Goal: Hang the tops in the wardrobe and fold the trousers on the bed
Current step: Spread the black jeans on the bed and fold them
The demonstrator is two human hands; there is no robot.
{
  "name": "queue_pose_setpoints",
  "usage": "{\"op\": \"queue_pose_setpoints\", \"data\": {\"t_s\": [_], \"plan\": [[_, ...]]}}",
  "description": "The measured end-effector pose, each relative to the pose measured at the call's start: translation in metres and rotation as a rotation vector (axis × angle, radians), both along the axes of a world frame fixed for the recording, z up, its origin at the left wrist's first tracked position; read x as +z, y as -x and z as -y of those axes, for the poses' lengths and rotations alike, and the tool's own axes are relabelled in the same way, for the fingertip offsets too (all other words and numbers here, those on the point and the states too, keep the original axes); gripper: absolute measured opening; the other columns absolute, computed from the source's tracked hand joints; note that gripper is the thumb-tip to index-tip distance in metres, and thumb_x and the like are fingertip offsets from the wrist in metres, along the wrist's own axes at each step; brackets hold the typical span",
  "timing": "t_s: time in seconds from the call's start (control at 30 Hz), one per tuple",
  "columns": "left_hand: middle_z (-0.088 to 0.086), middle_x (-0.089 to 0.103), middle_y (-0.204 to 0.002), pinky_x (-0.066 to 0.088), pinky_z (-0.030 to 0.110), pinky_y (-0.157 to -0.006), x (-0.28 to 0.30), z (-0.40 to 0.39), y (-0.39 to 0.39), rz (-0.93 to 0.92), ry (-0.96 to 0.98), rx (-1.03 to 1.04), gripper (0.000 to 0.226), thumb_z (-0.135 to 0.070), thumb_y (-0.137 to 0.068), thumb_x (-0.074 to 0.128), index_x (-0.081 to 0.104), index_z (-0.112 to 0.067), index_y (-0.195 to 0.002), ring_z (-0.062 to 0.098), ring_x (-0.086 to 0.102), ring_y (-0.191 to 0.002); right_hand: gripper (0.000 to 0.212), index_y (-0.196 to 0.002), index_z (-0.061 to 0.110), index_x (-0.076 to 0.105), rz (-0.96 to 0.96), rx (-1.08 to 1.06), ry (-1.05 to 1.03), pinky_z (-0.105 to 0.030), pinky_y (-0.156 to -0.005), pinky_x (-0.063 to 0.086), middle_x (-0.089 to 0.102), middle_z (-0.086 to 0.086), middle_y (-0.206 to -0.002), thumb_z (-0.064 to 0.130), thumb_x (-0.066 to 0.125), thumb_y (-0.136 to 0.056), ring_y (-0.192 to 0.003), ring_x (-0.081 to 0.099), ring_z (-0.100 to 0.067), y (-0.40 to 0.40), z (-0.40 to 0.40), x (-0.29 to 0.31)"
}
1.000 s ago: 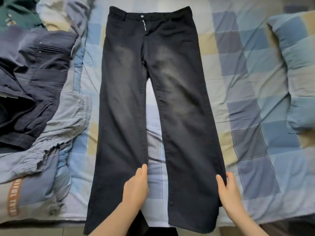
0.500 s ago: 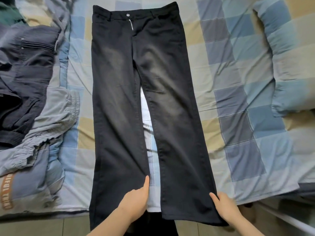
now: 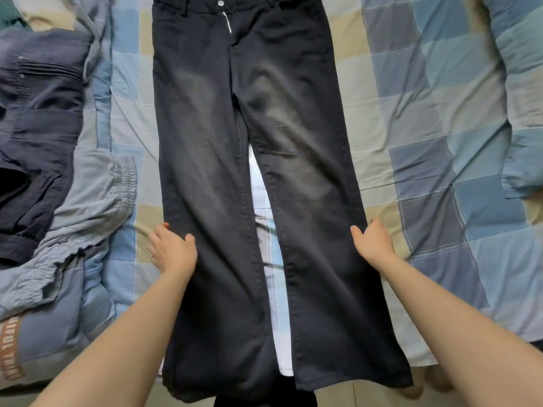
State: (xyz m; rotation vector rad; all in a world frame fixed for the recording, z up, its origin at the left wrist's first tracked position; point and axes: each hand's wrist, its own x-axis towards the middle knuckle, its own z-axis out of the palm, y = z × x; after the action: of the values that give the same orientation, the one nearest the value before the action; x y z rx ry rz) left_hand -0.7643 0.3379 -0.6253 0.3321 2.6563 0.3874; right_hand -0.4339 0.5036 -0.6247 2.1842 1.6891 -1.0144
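Observation:
Black faded trousers (image 3: 205,148) lie flat and face up on the checked bed (image 3: 411,113), waistband at the far end, hems hanging over the near edge. My left hand (image 3: 172,251) rests at the outer seam of the left leg, fingers spread, thumb on the cloth. At the outer seam of the right leg my right hand (image 3: 371,240) lies, fingers apart and touching the fabric edge. Neither hand has lifted the cloth.
A heap of clothes fills the left side: a dark navy garment (image 3: 38,118), grey trousers with an elastic waist (image 3: 88,207) and a blue top with orange lettering (image 3: 35,342). A checked pillow (image 3: 523,98) lies at the right. Floor shows at the bottom edge.
Both hands moved up the legs and outward. My left hand went from the inner seam of the left leg to its outer seam. The view came closer to the bed.

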Motion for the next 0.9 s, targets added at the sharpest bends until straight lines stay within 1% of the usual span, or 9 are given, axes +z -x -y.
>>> {"op": "queue_pose_setpoints", "data": {"t_s": [0.07,0.23,0.37,0.47,0.57,0.63,0.73,0.83,0.9], "plan": [[0.023,0.04,-0.142,0.03,0.047,-0.106,-0.015,0.008,0.013,0.126,0.027,0.139,0.062,-0.026,-0.088,0.069,0.038,-0.002,-0.136,0.039,0.035,-0.132,0.059,-0.137,-0.006,0.031,-0.038,-0.056,0.019,-0.042,-0.102,0.036,0.044,-0.025,-0.139,0.033,0.051,-0.097,-0.127,0.043,-0.042,0.008,-0.007,-0.011],[0.028,0.064,-0.11,0.044,0.046,-0.09,-0.024,0.055,0.026,0.138,0.036,0.11,0.027,-0.018,-0.093,0.061,0.06,0.003,-0.11,0.046,0.057,-0.106,0.041,-0.134,-0.003,0.042,-0.039,-0.075,0.067,-0.039,-0.1,0.036,0.048,-0.025,-0.136,0.022,0.041,-0.101,-0.125,0.045,-0.042,-0.006,-0.008,-0.028],[0.025,0.052,-0.116,0.045,0.053,-0.075,-0.019,0.067,0.015,-0.153,0.356,-0.252,0.055,-0.003,-0.078,0.069,0.046,-0.008,-0.128,0.046,0.053,-0.099,0.047,-0.129,0.005,0.048,-0.124,-0.191,0.107,-0.043,-0.1,0.043,0.059,-0.018,-0.125,0.023,0.051,-0.086,-0.113,0.054,-0.037,-0.023,-0.014,-0.026],[0.019,0.051,-0.11,0.045,0.049,-0.07,-0.007,0.047,-0.011,-0.244,0.267,-0.55,0.07,-0.002,-0.061,0.075,0.053,-0.012,-0.127,0.041,0.051,-0.092,0.047,-0.131,0.008,0.041,-0.188,-0.216,0.079,-0.043,-0.098,0.043,0.059,-0.014,-0.121,0.013,0.056,-0.087,-0.111,0.055,-0.036,-0.014,-0.006,-0.006],[0.004,0.058,-0.113,0.046,0.04,-0.088,0.013,0.009,-0.043,0.217,-0.014,-0.603,0.03,-0.017,-0.085,0.067,0.062,-0.017,-0.114,0.027,0.053,-0.106,0.046,-0.132,0.012,0.04,-0.308,-0.049,-0.156,-0.045,-0.096,0.044,0.059,-0.013,-0.118,0.004,0.051,-0.087,-0.11,0.055,-0.036,0.01,0.016,0.027],[0.0,0.065,-0.106,0.047,0.031,-0.09,0.035,-0.022,-0.063,0.626,-0.249,-0.341,0.014,-0.027,-0.093,0.06,0.066,-0.019,-0.103,0.017,0.06,-0.101,0.049,-0.137,0.011,0.041,-0.37,0.142,-0.308,-0.036,-0.098,0.041,0.055,-0.01,-0.128,0.004,0.052,-0.09,-0.116,0.051,-0.027,0.036,0.037,0.056],[-0.004,0.071,-0.104,0.051,0.03,-0.086,0.066,-0.066,-0.078,1.049,-0.421,0.059,0.026,-0.044,-0.096,0.053,0.067,-0.023,-0.102,0.014,0.066,-0.095,0.056,-0.146,0.019,0.034,-0.527,0.45,-0.261,-0.02,-0.093,0.04,0.048,0.004,-0.125,0.008,0.05,-0.093,-0.109,0.05,-0.009,0.087,0.071,0.094],[-0.004,0.073,-0.094,0.054,0.032,-0.087,0.08,-0.088,-0.062,1.053,-0.462,0.159,0.025,-0.044,-0.085,0.068,0.069,-0.022,-0.097,0.016,0.068,-0.095,0.045,-0.138,0.02,0.041,-0.618,0.809,-0.042,-0.027,-0.088,0.045,0.051,0.005,-0.112,0.016,0.047,-0.093,-0.1,0.053,-0.011,0.129,0.082,0.112],[-0.002,0.072,-0.08,0.054,0.028,-0.071,0.075,-0.087,-0.045,0.887,-0.441,0.06,0.007,-0.022,-0.083,0.072,0.068,-0.016,-0.083,0.017,0.067,-0.083,0.026,-0.116,0.023,0.056,-0.55,0.917,0.017,-0.035,-0.08,0.048,0.061,0.004,-0.101,0.028,0.044,-0.093,-0.093,0.057,-0.017,0.151,0.068,0.11]]}}
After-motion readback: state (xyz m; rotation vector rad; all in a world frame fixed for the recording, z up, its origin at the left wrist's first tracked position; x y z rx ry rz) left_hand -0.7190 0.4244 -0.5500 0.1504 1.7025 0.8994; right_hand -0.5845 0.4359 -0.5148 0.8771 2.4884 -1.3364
